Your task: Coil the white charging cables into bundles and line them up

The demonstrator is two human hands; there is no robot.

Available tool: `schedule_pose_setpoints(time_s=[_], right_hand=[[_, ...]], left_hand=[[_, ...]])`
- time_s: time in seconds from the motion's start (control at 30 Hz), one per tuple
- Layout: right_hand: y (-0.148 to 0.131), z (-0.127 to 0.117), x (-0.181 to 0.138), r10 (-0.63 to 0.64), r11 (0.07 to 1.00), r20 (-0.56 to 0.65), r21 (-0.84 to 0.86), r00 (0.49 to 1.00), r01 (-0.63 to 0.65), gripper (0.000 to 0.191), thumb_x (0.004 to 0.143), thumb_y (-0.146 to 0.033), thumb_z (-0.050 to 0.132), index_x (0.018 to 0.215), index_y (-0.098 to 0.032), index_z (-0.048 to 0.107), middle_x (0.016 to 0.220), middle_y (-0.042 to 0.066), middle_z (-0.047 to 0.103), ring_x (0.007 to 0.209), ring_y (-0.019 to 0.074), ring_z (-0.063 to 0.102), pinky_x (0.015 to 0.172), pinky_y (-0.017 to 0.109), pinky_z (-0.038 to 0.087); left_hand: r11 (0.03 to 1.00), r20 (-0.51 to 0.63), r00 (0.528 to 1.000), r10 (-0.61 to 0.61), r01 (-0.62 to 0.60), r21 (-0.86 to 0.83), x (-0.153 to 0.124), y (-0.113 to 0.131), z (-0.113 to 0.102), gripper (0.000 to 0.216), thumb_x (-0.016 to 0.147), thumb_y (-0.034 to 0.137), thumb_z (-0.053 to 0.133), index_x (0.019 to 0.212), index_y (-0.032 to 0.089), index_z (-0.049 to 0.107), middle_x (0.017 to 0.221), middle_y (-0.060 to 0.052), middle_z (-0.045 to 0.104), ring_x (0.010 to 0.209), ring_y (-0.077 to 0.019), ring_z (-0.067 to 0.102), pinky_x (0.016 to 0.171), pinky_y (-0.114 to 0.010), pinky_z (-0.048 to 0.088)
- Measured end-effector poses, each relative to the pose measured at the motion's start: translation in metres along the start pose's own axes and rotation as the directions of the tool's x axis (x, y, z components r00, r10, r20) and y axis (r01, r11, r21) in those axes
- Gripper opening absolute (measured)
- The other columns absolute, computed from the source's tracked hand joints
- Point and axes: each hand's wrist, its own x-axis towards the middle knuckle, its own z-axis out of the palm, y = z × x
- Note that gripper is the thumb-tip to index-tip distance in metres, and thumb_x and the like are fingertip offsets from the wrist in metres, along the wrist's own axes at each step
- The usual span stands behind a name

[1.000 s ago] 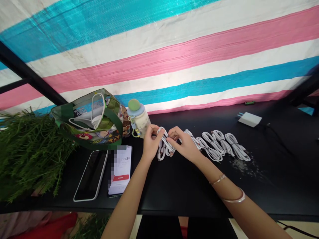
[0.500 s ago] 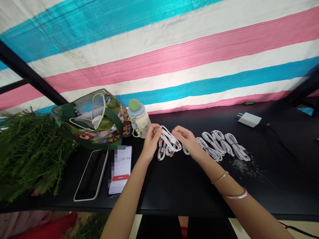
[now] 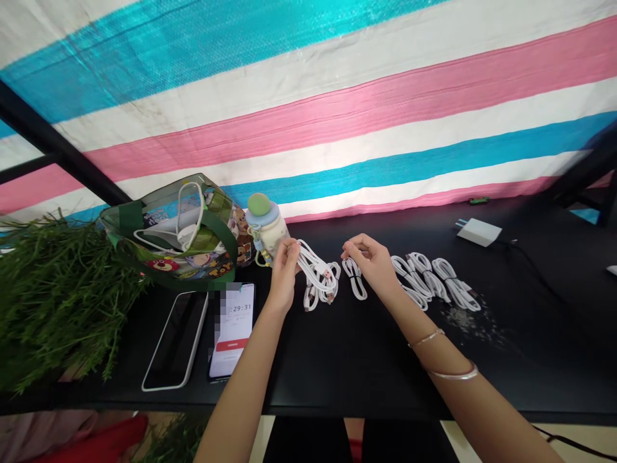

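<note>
Pinching a white cable (image 3: 315,275) in left hand (image 3: 284,273), right hand (image 3: 373,263) open, empty, wide gap between

A pink, white and blue striped tarpaulin (image 3: 337,122) hangs behind the black table (image 3: 347,379).

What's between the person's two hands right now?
The head view shows a white cable held by the left hand, white cable coils beneath it, and a small coil near the right hand.

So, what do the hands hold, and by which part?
The left hand pinches a looped white cable at its upper end; the right hand seems empty.
</note>
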Motion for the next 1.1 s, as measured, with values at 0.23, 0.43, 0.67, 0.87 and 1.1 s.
schedule_pose_setpoints(time_s=[0.23,0.43,0.67,0.87,1.1], right_hand=[[0.004,-0.003,-0.001,-0.2,0.906,0.165,-0.344,0.966,0.247,0.015,0.08,-0.028,0.06,0.065,-0.025,0.062,0.072,0.004,0.069,0.081,0.0241,0.056,0.075,0.039,0.045],[0.012,0.0,-0.006,-0.196,0.763,0.341,-0.535,0.919,0.362,0.013,0.081,-0.024,0.062,0.069,-0.024,0.067,0.092,0.005,0.073,0.097,0.0278,0.056,0.086,0.047,0.042],[0.009,0.0,-0.006,-0.224,0.786,0.283,-0.514,0.933,0.345,0.016,0.085,-0.028,0.054,0.078,-0.024,0.068,0.091,0.006,0.073,0.101,0.0283,0.056,0.092,0.048,0.039],[-0.002,0.005,-0.008,-0.175,0.956,0.303,-0.176,0.937,0.235,0.034,0.092,-0.042,0.038,0.084,-0.022,0.065,0.081,0.005,0.071,0.083,0.0211,0.062,0.078,0.035,0.046],[-0.017,0.007,-0.015,-0.025,0.999,0.456,0.042,0.889,0.007,0.027,0.079,-0.043,0.059,0.093,-0.021,0.054,0.077,0.003,0.069,0.076,0.019,0.065,0.072,0.033,0.05]], left_hand=[[0.998,-0.102,0.994,0.046,-0.049,-0.028,0.006,-0.006,-0.002,0.048,0.07,0.069,0.058,0.076,0.022,0.051,0.072,0.001,0.051,0.074,-0.0135,0.057,0.064,-0.023,0.046],[0.954,-0.109,0.994,-0.027,-0.007,-0.3,0.005,-0.004,0.002,0.054,0.05,0.065,0.077,0.07,0.02,0.056,0.066,0.005,0.05,0.064,-0.01,0.053,0.06,-0.021,0.042],[0.926,-0.062,0.991,-0.12,0.09,-0.366,0.0,0.007,0.006,0.054,0.042,0.057,0.083,0.066,0.018,0.054,0.063,0.007,0.049,0.056,-0.006,0.047,0.055,-0.019,0.039],[0.924,-0.036,0.984,-0.175,0.152,-0.35,-0.001,0.006,0.006,0.049,0.051,0.053,0.082,0.067,0.018,0.051,0.062,0.007,0.048,0.059,-0.0074,0.05,0.056,-0.018,0.041],[0.947,-0.027,0.984,-0.177,0.163,-0.277,-0.003,0.005,0.008,0.04,0.064,0.047,0.076,0.068,0.018,0.049,0.062,0.007,0.047,0.058,-0.0066,0.05,0.054,-0.017,0.042]])
